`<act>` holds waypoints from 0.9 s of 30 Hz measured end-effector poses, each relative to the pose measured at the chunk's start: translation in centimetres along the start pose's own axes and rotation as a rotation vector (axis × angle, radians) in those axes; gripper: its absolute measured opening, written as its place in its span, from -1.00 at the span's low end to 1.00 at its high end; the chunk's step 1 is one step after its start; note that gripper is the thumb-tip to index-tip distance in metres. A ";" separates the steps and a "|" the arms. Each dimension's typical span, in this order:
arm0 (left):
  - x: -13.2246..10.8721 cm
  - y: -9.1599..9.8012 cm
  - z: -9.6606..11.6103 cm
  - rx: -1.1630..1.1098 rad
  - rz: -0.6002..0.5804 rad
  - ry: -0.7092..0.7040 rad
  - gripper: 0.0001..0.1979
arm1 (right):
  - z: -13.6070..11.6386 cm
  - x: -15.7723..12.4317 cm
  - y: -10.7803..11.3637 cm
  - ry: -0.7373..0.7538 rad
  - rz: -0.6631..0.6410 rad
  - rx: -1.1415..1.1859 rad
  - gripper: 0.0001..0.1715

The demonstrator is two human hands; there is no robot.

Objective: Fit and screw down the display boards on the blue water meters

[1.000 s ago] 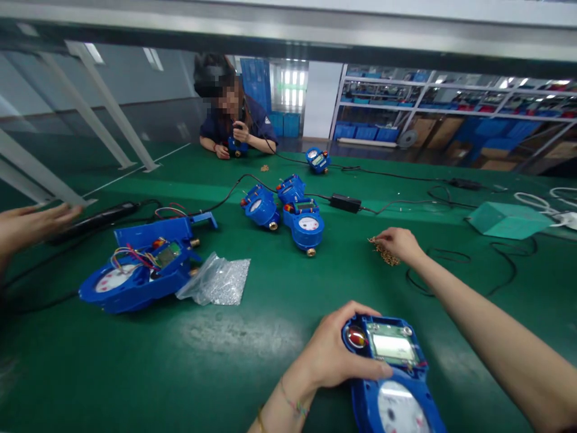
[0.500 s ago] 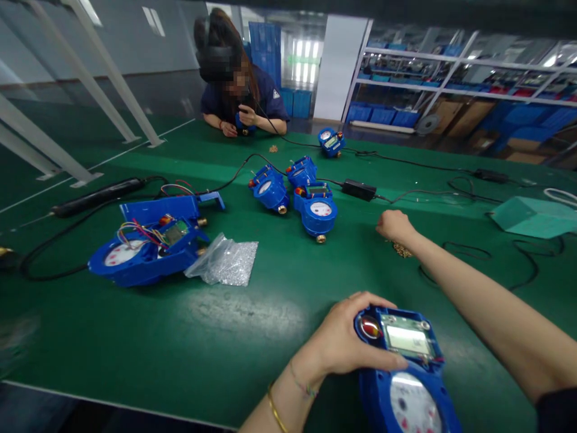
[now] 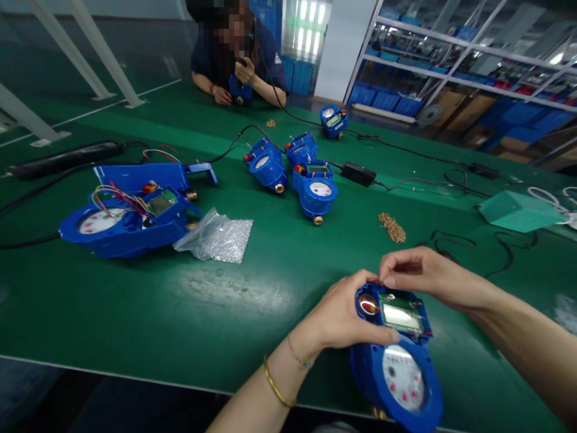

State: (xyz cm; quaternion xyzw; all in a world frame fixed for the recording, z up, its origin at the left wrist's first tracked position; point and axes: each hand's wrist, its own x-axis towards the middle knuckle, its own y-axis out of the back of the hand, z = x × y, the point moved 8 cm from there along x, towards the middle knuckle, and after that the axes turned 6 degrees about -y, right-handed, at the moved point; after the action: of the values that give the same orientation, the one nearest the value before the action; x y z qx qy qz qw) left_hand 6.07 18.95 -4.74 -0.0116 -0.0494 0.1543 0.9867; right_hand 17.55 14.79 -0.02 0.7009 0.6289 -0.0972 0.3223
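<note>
A blue water meter (image 3: 374,367) lies at the front of the table, its round dial facing up and a display with a circuit board showing in its open upper housing. My left hand (image 3: 340,316) is closed round the meter's left side, thumb across the middle, fingers at the top edge. At the housing's upper edge, my right hand (image 3: 417,273) is pinched closed, its fingertips close to my left fingers. Whatever is between those fingertips is too small to make out. A pile of tiny brass-coloured screws (image 3: 393,228) lies beyond my right hand.
Several blue meters (image 3: 318,195) stand mid-table. On the left are an opened meter with loose wires (image 3: 124,240) and a clear plastic bag (image 3: 225,237). Black cables and an adapter (image 3: 358,174) cross the table; a green box (image 3: 518,210) stands right. A co-worker (image 3: 238,54) sits opposite.
My right hand has come back from the screw pile to the top edge of the meter. My left hand still holds the meter. The view has tilted down somewhat.
</note>
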 end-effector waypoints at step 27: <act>-0.2 0.2 0.1 0.067 0.004 0.008 -0.23 | -0.4 1.1 -0.3 -0.192 -0.029 -0.093 -0.50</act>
State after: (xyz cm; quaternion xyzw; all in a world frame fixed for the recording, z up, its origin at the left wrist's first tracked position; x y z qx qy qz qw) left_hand 5.81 19.10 -4.66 0.0208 -0.0400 0.1576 0.9865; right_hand 17.40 15.94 -0.43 0.6634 0.6090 -0.1395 0.4117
